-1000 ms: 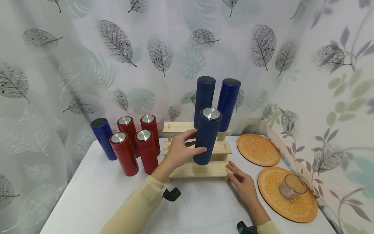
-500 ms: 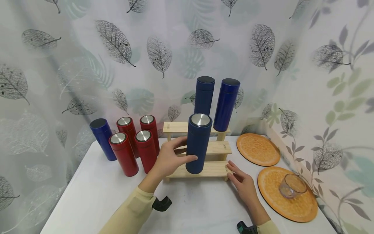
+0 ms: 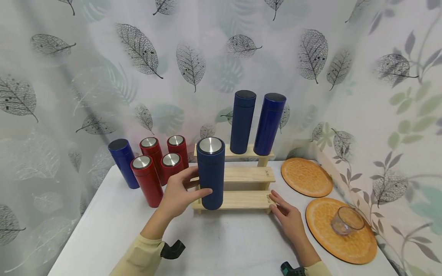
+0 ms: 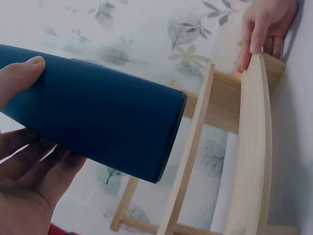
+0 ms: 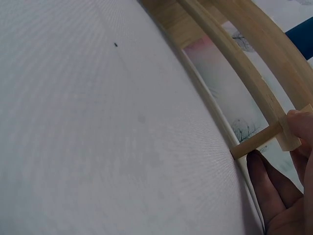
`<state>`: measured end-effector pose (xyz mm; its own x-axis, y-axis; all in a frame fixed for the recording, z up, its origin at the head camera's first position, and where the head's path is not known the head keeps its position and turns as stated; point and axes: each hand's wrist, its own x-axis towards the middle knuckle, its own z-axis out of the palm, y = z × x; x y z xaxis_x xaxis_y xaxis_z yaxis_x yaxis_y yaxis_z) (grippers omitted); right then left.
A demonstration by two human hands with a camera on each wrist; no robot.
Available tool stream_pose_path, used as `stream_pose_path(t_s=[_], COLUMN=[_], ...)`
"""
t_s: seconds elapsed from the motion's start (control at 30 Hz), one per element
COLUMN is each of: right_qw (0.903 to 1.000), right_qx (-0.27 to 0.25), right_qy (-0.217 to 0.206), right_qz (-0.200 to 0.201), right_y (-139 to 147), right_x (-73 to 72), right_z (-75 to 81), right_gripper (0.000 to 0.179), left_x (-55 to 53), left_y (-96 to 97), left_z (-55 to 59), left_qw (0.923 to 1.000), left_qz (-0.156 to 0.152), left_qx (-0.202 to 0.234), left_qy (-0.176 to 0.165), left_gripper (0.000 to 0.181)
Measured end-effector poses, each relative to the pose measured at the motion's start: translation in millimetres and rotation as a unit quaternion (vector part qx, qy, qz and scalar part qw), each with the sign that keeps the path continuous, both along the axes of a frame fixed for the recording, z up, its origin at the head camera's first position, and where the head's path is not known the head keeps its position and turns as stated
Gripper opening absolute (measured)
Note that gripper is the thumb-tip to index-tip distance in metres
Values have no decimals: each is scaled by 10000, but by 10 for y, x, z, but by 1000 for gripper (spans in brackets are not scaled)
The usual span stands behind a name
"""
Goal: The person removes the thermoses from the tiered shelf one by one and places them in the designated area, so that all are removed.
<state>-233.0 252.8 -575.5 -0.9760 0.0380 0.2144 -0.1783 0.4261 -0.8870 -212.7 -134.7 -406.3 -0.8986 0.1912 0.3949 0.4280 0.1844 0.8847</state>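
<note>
Gripping navy flask (image 3: pixel 211 176) upright with curled fingers of left hand (image 3: pixel 179 194), in front of 3-tier wooden rack (image 3: pixel 246 174). Pinching rack's lower right end with right hand (image 3: pixel 288 217).

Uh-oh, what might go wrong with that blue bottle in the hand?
The blue bottle might slip and fall, since only the left hand holds it up. The red bottles are close to that hand, so a sideways swing might knock one over. Two more blue bottles stand atop the wooden stand; if the right hand touching it jolts it, they might topple.
</note>
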Motion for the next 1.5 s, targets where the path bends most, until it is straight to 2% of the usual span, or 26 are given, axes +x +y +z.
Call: stream_pose_path(t_s=[0.2,0.43,0.7,1.03,1.2,1.5], right_qw=[10000,10000,10000,10000,10000,10000], right_qx=[-57,-44,28,-43,-66,-66], right_qy=[-2,-41,-85,-34,14,31], right_qz=[31,1,11,4,20,27], right_y=[-1,3,9,10,15,18], right_x=[2,2,2,-6,-12,-17], right_z=[-1,-19,-45,-37,-53,-64], right_gripper=[44,43,43,43,43,43], left_x=[111,234,383,557,633,671], left_y=[-182,-449,-783,-1122,-1249,-1510], left_z=[-3,12,18,-50,-50,-62], left_qw=[9993,9986,9953,9927,9878,9781], left_qz=[248,382,832,1076,1375,1834], left_qx=[-233,-196,-407,-406,-622,-828], left_qy=[142,293,296,349,396,530], left_gripper=[65,63,60,69,74,75])
